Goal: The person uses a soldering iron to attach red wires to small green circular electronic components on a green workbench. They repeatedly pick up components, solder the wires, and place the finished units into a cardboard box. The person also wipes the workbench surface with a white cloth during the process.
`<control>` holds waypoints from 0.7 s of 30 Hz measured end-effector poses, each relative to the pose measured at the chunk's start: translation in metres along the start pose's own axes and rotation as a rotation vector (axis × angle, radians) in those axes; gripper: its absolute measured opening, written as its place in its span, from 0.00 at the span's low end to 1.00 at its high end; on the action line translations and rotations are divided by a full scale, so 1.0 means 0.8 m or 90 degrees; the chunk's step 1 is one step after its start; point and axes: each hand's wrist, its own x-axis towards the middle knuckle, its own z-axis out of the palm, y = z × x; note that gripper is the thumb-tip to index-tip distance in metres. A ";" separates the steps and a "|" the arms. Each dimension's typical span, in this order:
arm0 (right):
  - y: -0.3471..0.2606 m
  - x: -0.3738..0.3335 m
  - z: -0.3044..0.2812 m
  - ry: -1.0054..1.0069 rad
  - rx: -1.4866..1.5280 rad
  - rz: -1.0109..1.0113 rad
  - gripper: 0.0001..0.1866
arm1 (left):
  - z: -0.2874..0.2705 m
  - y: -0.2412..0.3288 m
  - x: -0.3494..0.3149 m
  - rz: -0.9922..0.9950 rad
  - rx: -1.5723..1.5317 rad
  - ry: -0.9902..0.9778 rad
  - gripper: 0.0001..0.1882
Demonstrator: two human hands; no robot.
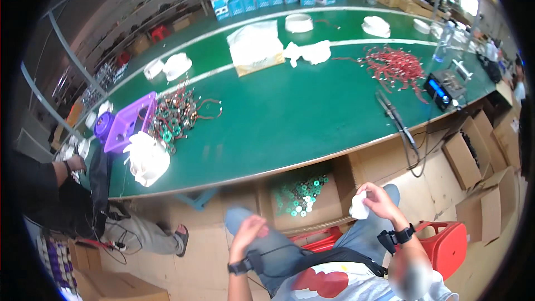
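Note:
My right hand is raised over my right thigh, its fingers closed on a small white piece that looks like crumpled tissue. My left hand lies on my left thigh with loosely bent fingers, and nothing shows in it. Between my knees and the table edge, an open cardboard box holds many small green and white ring-shaped parts. On the green table above it, more crumpled white tissue lies beside a white package.
A purple basket, a wired-parts pile and a white housing sit at left. Red wires, a soldering iron and its station are at right. A person is at far left; cardboard boxes stand right.

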 end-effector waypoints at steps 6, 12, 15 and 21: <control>-0.213 -0.004 -0.019 0.029 -0.092 -0.314 0.11 | -0.049 0.113 -0.097 0.117 0.051 0.039 0.09; -0.301 0.171 -0.009 0.214 -0.274 -0.420 0.16 | -0.078 0.210 -0.134 0.229 0.135 0.048 0.09; -0.305 0.223 0.001 0.399 -0.445 -0.379 0.27 | -0.084 0.238 -0.157 0.253 0.173 0.080 0.10; -0.230 0.124 -0.050 0.287 -0.320 -0.338 0.18 | -0.088 0.238 -0.179 0.175 0.215 0.140 0.09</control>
